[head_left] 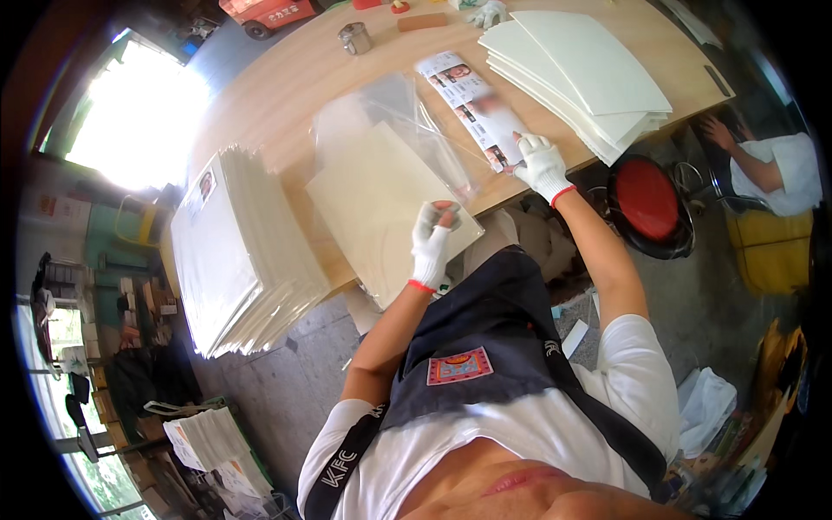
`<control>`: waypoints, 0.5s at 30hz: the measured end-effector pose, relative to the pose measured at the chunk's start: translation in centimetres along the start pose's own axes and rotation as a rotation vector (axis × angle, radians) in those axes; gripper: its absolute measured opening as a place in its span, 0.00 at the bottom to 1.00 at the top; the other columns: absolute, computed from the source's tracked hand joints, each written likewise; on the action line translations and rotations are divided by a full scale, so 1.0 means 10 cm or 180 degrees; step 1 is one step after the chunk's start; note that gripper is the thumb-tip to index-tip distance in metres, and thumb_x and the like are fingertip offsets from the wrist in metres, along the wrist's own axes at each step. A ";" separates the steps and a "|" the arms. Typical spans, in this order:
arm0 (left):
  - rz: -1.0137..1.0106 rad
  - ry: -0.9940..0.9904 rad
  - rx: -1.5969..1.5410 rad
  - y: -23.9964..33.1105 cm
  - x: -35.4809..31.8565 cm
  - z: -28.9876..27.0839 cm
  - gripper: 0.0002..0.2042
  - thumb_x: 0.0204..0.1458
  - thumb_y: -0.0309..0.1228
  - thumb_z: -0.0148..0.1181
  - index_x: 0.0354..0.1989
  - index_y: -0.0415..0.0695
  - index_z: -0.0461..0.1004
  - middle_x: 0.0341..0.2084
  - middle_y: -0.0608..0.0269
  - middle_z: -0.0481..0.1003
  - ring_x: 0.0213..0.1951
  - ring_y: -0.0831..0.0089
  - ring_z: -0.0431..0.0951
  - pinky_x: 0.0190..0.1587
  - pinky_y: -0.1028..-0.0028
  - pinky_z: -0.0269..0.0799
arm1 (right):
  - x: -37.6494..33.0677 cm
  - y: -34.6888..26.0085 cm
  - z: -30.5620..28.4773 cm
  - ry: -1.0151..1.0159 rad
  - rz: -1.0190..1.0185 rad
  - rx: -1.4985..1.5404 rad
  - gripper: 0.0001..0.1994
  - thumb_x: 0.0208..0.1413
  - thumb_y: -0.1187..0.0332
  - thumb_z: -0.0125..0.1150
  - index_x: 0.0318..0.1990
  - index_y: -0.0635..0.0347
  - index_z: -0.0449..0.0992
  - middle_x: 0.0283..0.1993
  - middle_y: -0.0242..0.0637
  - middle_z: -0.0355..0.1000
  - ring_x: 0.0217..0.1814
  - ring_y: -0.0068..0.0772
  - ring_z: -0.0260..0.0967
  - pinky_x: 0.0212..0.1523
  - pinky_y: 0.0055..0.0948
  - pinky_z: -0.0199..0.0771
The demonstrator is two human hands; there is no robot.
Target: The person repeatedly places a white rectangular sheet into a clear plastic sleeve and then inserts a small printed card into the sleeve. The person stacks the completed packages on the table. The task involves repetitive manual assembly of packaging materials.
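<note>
My left hand point(430, 244), in a white glove with a red cuff and bare fingertips, is over the right part of a cream sheet point(390, 208). Its fingers are curled together; whatever they may pinch is hidden. The sheet lies partly on clear plastic bags point(368, 113). My right hand point(542, 166), gloved the same way, rests at the near end of a stack of printed paper strips point(472, 108). Its thumb and forefinger are apart and touch the strips.
A tall pile of plastic-wrapped white sheets point(230, 251) stands at the table's left. White boards point(581, 74) are fanned out at the right, near a glove point(488, 14). A metal cup point(354, 38) is farther back. Beside the table are a red-seated stool point(646, 199) and another person's arm point(756, 165).
</note>
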State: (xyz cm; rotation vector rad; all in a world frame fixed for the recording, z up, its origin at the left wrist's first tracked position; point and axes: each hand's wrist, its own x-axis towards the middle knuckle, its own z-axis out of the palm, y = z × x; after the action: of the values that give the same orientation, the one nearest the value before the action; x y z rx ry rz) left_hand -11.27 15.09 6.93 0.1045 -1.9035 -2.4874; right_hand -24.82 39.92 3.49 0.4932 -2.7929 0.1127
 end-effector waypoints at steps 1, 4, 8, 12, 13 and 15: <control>-0.0054 -0.0140 0.0043 -0.05 0.06 0.08 0.10 0.57 0.31 0.53 0.43 0.39 0.68 0.37 0.62 0.73 0.37 0.77 0.72 0.44 0.76 0.68 | -0.01 -0.02 -0.05 0.0146 0.0094 0.0073 0.20 0.47 0.56 0.60 0.48 0.53 0.73 0.49 0.28 0.68 0.54 0.30 0.63 0.51 0.32 0.65; -0.0121 -0.0419 -0.0203 -0.15 0.16 0.28 0.10 0.57 0.31 0.53 0.44 0.39 0.68 0.38 0.62 0.73 0.37 0.77 0.72 0.44 0.75 0.70 | -0.07 0.14 -0.02 0.0298 -0.0311 0.0295 0.16 0.47 0.55 0.61 0.41 0.52 0.78 0.43 0.27 0.71 0.48 0.33 0.66 0.47 0.34 0.67; -0.0488 -0.0468 0.0001 -0.04 0.18 0.44 0.12 0.57 0.33 0.53 0.45 0.40 0.67 0.38 0.61 0.73 0.37 0.76 0.73 0.43 0.74 0.70 | -0.01 0.28 -0.05 0.0124 -0.0460 0.1070 0.12 0.47 0.58 0.60 0.37 0.52 0.79 0.40 0.29 0.72 0.45 0.36 0.67 0.46 0.35 0.69; -0.0577 -0.0679 0.0143 -0.10 0.28 0.47 0.12 0.57 0.35 0.52 0.46 0.43 0.68 0.40 0.61 0.73 0.37 0.74 0.73 0.43 0.74 0.71 | 0.13 0.37 -0.09 0.0023 -0.0200 0.1450 0.08 0.50 0.64 0.57 0.32 0.55 0.77 0.37 0.34 0.73 0.42 0.39 0.68 0.44 0.37 0.69; -0.0739 -0.0728 0.0102 -0.08 0.31 0.50 0.13 0.57 0.35 0.53 0.47 0.43 0.67 0.41 0.61 0.72 0.38 0.74 0.73 0.44 0.73 0.71 | 0.13 0.35 -0.15 0.0352 -0.0323 0.1423 0.07 0.50 0.63 0.57 0.32 0.55 0.77 0.37 0.33 0.73 0.41 0.40 0.68 0.44 0.37 0.69; -0.1053 -0.0816 0.0021 -0.04 0.38 0.58 0.14 0.57 0.35 0.53 0.49 0.43 0.66 0.43 0.61 0.72 0.39 0.73 0.72 0.44 0.72 0.71 | 0.06 0.25 -0.29 0.1019 -0.0573 0.1361 0.07 0.50 0.63 0.58 0.31 0.55 0.76 0.36 0.33 0.73 0.41 0.40 0.69 0.43 0.37 0.69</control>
State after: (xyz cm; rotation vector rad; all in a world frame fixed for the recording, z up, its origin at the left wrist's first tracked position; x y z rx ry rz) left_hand -15.42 20.58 7.91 0.1138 -2.1474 -2.8275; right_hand -25.40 42.41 6.33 0.7484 -2.3951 0.6930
